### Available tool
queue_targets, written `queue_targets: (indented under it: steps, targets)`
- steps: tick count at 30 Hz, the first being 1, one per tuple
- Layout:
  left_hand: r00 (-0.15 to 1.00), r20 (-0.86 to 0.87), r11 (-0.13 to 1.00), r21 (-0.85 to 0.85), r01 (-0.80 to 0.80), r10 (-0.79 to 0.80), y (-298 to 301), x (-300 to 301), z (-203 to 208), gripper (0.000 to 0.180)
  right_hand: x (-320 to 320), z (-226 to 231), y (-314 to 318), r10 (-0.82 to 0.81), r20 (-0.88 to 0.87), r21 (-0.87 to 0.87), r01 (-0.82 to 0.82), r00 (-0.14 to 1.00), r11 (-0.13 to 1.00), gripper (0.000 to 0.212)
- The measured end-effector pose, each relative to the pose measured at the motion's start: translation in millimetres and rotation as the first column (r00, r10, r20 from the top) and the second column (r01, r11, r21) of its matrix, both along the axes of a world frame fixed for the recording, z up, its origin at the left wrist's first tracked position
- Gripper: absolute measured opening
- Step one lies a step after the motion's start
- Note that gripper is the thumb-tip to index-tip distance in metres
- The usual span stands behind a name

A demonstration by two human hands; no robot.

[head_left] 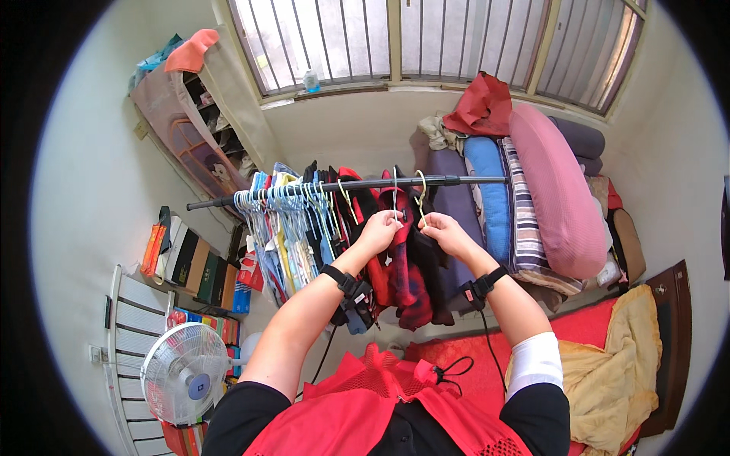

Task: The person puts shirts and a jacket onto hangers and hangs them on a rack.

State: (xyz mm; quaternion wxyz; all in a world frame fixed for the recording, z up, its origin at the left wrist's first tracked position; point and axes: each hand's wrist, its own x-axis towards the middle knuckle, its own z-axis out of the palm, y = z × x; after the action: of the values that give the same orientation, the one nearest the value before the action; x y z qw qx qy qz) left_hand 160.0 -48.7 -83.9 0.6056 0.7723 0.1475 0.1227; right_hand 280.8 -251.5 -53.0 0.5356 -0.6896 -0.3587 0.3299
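A dark clothes rod (479, 180) runs across in front of me, with many clothes on hangers bunched along its left half. My left hand (382, 230) is closed, fingers pinching a pale clothes hanger (395, 199) just below the rod. Beside it, my right hand (449, 234) pinches the side of a yellowish clothes hanger (421, 196). Both hooks are at the rod. Beneath my hands hang a red plaid garment (415, 295) and a dark garment (434, 266). Which garment belongs to which hanger is hard to tell.
Beyond the rod's right end lie stacked bedding and a long pink cushion (559, 190). A red-covered bed (494, 349) carries a yellow cloth (616, 372). At left stand a white fan (185, 372), boxes (186, 254) and a fabric wardrobe (182, 125). Barred windows (319, 42) are ahead.
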Motion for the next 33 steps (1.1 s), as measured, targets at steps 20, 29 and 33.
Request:
queue_targets:
  steps: [20, 29, 33]
  targets:
    - [0.951, -0.199, 0.938, 0.302, -0.169, 0.235, 12.6, -18.3, 1.8, 0.032, -7.7, -52.5, 57.8, 0.045, -0.173, 0.075, -0.032, 0.984, 0.997, 0.016]
    - [0.932, -0.232, 0.916, 0.355, -0.184, 0.277, 12.9, -28.3, 13.3, 0.029, -13.4, -55.0, 75.3, 0.024, -0.181, 0.101, -0.006, 0.983, 0.995, 0.019]
    - [0.946, -0.201, 0.929, 0.324, -0.181, 0.254, 19.3, -31.4, 1.9, 0.034, -17.0, -61.2, 78.5, 0.021, -0.114, 0.042, -0.016, 0.993, 0.999, 0.023]
